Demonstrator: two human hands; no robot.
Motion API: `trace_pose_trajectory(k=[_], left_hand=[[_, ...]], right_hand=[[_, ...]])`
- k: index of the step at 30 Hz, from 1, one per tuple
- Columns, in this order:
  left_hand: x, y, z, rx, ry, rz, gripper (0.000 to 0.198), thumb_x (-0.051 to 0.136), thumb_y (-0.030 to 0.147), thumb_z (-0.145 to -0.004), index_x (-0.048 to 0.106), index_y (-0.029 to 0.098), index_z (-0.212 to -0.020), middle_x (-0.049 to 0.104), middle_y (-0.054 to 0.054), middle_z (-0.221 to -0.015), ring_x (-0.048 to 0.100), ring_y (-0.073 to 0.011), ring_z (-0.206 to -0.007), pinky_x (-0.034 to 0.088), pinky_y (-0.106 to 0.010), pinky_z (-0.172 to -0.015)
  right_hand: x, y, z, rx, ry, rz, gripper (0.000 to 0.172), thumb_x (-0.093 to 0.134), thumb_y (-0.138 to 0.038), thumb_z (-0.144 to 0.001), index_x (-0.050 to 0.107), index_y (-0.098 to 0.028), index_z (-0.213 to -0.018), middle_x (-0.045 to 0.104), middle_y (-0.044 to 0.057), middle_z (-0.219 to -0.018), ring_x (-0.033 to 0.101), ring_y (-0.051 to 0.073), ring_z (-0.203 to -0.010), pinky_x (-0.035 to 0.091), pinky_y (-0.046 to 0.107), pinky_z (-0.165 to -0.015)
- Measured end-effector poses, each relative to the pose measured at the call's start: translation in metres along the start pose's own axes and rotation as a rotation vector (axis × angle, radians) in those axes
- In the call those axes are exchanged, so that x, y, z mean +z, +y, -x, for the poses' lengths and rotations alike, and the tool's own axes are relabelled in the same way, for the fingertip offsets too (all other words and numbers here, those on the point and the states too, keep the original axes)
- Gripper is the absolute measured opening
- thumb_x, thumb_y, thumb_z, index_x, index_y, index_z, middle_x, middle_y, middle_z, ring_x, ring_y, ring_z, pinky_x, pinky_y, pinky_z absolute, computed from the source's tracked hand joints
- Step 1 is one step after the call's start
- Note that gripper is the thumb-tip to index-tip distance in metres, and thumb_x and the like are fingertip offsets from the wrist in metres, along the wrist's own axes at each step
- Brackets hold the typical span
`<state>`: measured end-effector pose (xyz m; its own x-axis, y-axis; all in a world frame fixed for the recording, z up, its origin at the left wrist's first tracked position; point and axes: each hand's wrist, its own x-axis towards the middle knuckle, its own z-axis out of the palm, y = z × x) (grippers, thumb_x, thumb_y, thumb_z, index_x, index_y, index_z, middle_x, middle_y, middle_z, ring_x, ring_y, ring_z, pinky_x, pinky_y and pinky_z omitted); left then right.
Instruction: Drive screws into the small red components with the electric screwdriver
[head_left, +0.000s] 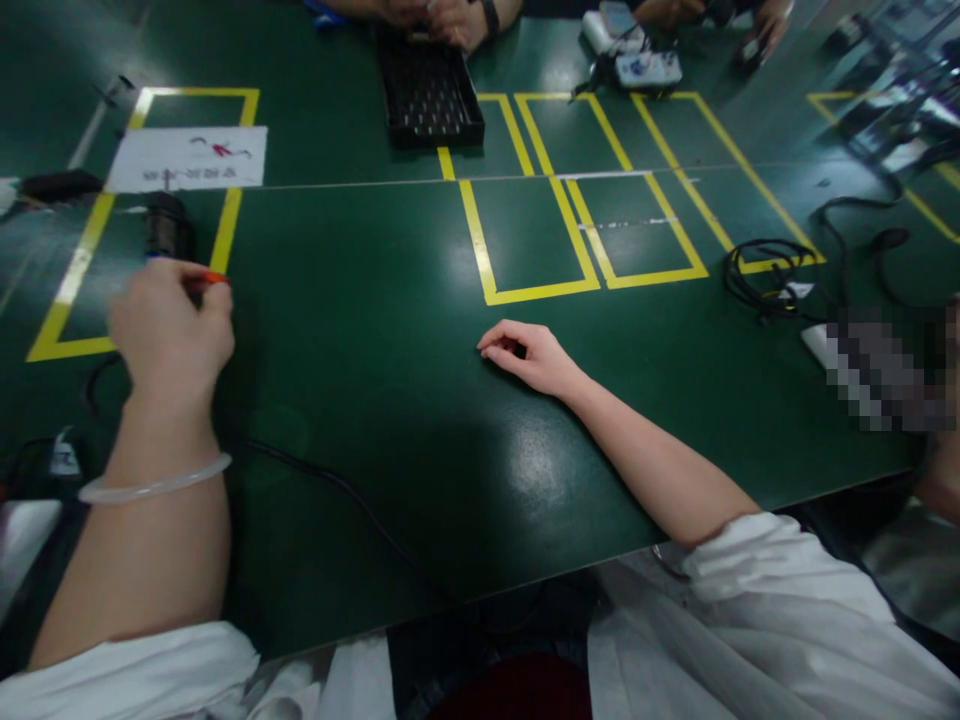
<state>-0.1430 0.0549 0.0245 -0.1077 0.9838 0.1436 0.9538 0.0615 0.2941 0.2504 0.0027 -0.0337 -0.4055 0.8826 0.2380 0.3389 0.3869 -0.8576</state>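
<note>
Your left hand (176, 325) is pinching an orange piece (216, 277), a dark device (169, 228) sitting just beyond the grip; your right hand (534, 357) is resting loosely curled, seemingly empty. You are apparently positioning the piece; the next move likely calls for steadiness.

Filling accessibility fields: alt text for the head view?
A person's left hand pinches an orange item, mostly hidden, while the right hand rests loosely curled on a green table with yellow tape. Beyond, a black tray sits by a co-worker's hands.
</note>
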Motion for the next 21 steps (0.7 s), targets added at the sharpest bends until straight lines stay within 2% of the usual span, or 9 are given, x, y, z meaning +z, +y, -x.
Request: trace_pose_trajectory(k=[1, 2, 4, 6, 9, 12, 14, 17, 21], left_hand=[[0.003, 0.018, 0.003, 0.016, 0.04, 0.056, 0.049, 0.046, 0.04, -0.098, 0.06, 0.01, -0.134, 0.065, -0.012, -0.123, 0.059, -0.0301, -0.115, 0.043, -0.053, -0.108], [0.006, 0.038, 0.008, 0.077, 0.019, 0.162, 0.045, 0.051, 0.039, -0.096, 0.065, 0.011, -0.129, 0.07, -0.01, -0.114, 0.063, -0.0255, -0.105, 0.048, -0.045, -0.102], [0.017, 0.079, 0.021, 0.228, -0.211, 0.434, 0.044, 0.051, 0.04, -0.098, 0.068, 0.013, -0.128, 0.073, -0.008, -0.109, 0.067, -0.0204, -0.096, 0.052, -0.037, -0.095], [0.031, 0.115, 0.036, 0.311, -0.419, 0.624, 0.048, 0.052, 0.041, -0.098, 0.064, 0.012, -0.135, 0.073, -0.009, -0.102, 0.068, -0.0193, -0.087, 0.054, -0.035, -0.088], [0.049, 0.148, 0.055, 0.354, -0.606, 0.782, 0.058, 0.053, 0.039, -0.096, 0.051, 0.011, -0.148, 0.07, -0.008, -0.097, 0.067, -0.019, -0.084, 0.055, -0.034, -0.082], [0.062, 0.16, 0.062, 0.361, -0.687, 0.826, 0.061, 0.053, 0.037, -0.096, 0.046, 0.011, -0.15, 0.067, -0.006, -0.094, 0.065, -0.0177, -0.081, 0.054, -0.032, -0.079], [0.068, 0.162, 0.065, 0.368, -0.713, 0.842, 0.062, 0.054, 0.038, -0.095, 0.045, 0.012, -0.15, 0.066, -0.005, -0.092, 0.064, -0.0171, -0.08, 0.053, -0.032, -0.079], [0.074, 0.162, 0.066, 0.367, -0.705, 0.901, 0.059, 0.053, 0.04, -0.097, 0.046, 0.012, -0.149, 0.066, -0.005, -0.092, 0.064, -0.0172, -0.081, 0.052, -0.032, -0.08], [0.08, 0.159, 0.067, 0.301, -0.671, 0.978, 0.048, 0.049, 0.039, -0.099, 0.055, 0.011, -0.137, 0.067, -0.006, -0.087, 0.065, -0.0176, -0.077, 0.052, -0.032, -0.076]], right_hand=[[0.0, 0.0, 0.0, 0.003, -0.001, -0.001, 0.015, 0.062, -0.028, -0.093, 0.071, -0.017, -0.097, 0.072, 0.002, -0.086, 0.06, 0.013, -0.072, 0.047, 0.026, -0.069], [0.0, -0.001, 0.0, 0.006, -0.002, -0.003, 0.015, 0.062, -0.028, -0.093, 0.071, -0.017, -0.097, 0.072, 0.002, -0.086, 0.06, 0.013, -0.072, 0.047, 0.026, -0.069], [-0.001, 0.0, 0.0, 0.013, -0.004, -0.012, 0.016, 0.062, -0.029, -0.093, 0.071, -0.017, -0.098, 0.072, 0.002, -0.086, 0.06, 0.013, -0.072, 0.047, 0.026, -0.07], [-0.001, 0.0, 0.0, 0.011, -0.014, -0.04, 0.016, 0.062, -0.029, -0.093, 0.07, -0.016, -0.099, 0.072, 0.002, -0.086, 0.062, 0.013, -0.074, 0.047, 0.026, -0.07], [-0.001, 0.002, 0.0, -0.01, -0.051, -0.101, 0.021, 0.066, -0.03, -0.09, 0.067, -0.016, -0.107, 0.072, 0.002, -0.087, 0.064, 0.013, -0.076, 0.048, 0.026, -0.073], [-0.001, 0.002, 0.0, -0.037, -0.091, -0.138, 0.031, 0.071, -0.03, -0.087, 0.064, -0.017, -0.114, 0.073, 0.001, -0.09, 0.065, 0.013, -0.078, 0.049, 0.026, -0.074], [0.0, 0.002, -0.001, -0.049, -0.105, -0.139, 0.027, 0.071, -0.031, -0.088, 0.064, -0.017, -0.11, 0.073, 0.002, -0.09, 0.064, 0.013, -0.079, 0.049, 0.027, -0.074], [0.001, 0.002, -0.001, -0.053, -0.1, -0.134, 0.018, 0.068, -0.031, -0.09, 0.065, -0.018, -0.102, 0.072, 0.001, -0.088, 0.064, 0.013, -0.078, 0.05, 0.027, -0.074], [0.001, 0.003, 0.001, -0.041, -0.055, -0.133, 0.019, 0.071, -0.031, -0.089, 0.065, -0.019, -0.101, 0.073, 0.001, -0.088, 0.065, 0.014, -0.079, 0.051, 0.028, -0.075]])
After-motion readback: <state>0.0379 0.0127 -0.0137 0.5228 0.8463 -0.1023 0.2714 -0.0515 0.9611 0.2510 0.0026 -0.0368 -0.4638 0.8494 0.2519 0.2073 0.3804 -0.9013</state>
